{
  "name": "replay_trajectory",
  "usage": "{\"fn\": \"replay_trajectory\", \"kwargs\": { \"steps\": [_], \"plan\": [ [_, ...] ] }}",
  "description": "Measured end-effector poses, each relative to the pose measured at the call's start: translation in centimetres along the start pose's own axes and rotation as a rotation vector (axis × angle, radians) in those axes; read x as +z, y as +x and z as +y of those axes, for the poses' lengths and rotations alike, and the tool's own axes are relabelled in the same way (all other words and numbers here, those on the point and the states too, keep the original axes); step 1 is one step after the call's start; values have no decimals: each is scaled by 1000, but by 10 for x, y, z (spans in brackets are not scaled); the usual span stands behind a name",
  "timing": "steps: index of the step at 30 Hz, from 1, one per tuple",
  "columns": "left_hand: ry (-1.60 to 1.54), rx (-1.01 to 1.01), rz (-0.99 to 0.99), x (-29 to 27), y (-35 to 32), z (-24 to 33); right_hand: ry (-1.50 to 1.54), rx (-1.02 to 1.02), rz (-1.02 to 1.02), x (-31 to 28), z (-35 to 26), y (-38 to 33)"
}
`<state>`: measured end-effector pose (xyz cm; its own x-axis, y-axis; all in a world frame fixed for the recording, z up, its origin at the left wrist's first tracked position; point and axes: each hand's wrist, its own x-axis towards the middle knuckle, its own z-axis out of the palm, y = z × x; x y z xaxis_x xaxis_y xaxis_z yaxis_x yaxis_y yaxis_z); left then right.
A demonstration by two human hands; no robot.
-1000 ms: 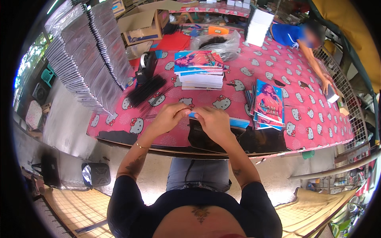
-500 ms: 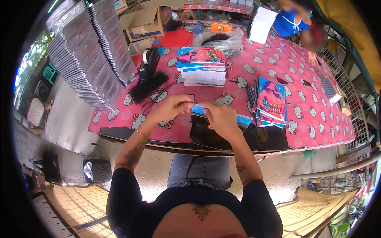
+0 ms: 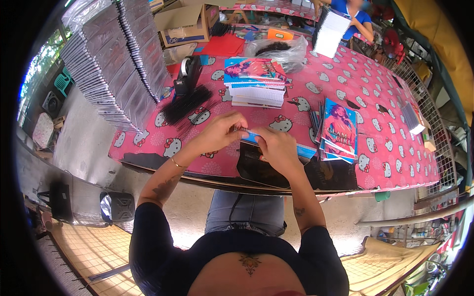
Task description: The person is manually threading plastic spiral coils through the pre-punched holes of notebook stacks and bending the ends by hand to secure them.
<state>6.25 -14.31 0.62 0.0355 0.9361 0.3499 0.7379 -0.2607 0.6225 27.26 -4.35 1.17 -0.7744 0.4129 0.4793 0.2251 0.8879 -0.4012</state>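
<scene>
Pink cartoon-print tablecloth [image 3: 345,84] is shown covering the table, with a stack of notebooks [image 3: 255,89] behind. A blue-covered notebook [image 3: 276,142] at the near edge is pinched by the left hand [image 3: 220,132] and right hand [image 3: 274,146].

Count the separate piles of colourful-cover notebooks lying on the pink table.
2. One stack lies at the middle far side of the pink table; a second pile lies right of the hands. More may be hidden.
</scene>
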Motion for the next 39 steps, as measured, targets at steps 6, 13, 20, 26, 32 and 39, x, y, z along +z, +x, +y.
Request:
{"fn": "replay_trajectory", "kwargs": {
  "steps": [6,13,20,26,32,39],
  "plan": [
    [722,-13,340,60,-14,29,15,-8,30,5,2,0],
    [424,-46,333,48,-12,11,-6,34,-30,-1,2,2],
    [497,15,300,41,-7,19,3,3,-34,1,5,2],
    [790,-46,285,109,-49,12,17,13,-5,3,6,2],
    [741,-38,121,92,-36,27,-63,-14,-7,-19,11,-15],
    [743,12,174,76,-14,35,-86,65,-25,-25,24,-32]
  ]
}}
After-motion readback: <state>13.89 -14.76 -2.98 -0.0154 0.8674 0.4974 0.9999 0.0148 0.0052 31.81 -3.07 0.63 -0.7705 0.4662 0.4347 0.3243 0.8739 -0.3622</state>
